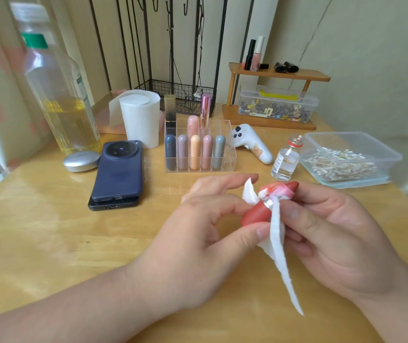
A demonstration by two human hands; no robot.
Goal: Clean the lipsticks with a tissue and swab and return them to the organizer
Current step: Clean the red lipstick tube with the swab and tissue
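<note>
Centre right of the frame, lifted above the wooden surface [49,231]: a red lipstick [254,215], tilted, base toward lower left, tip toward upper right. Gripped at the base by the left hand [210,219], thumb below and curled fingers above, index finger stretched out straight. Wrapped round the silver collar and upper part with a white tissue [278,243], stained pink near the tip, one long strip hanging down. Pinched there by the right hand [334,231], thumb pressing the tissue against the tube, other fingers curled beneath.

Just beyond the hands, at centre frame: a clear organizer [230,157] with five capped lipsticks [195,152] upright in the front row and three taller tubes behind. To its right, a white handheld device [252,142], then a small glass vial [285,159], uncapped, and a clear tub [383,149] of cotton swabs [341,162]. To its left, a tissue roll [139,117], two stacked phones [118,172], a silver compact [81,160] and a tall bottle [61,95] of yellowish liquid.
</note>
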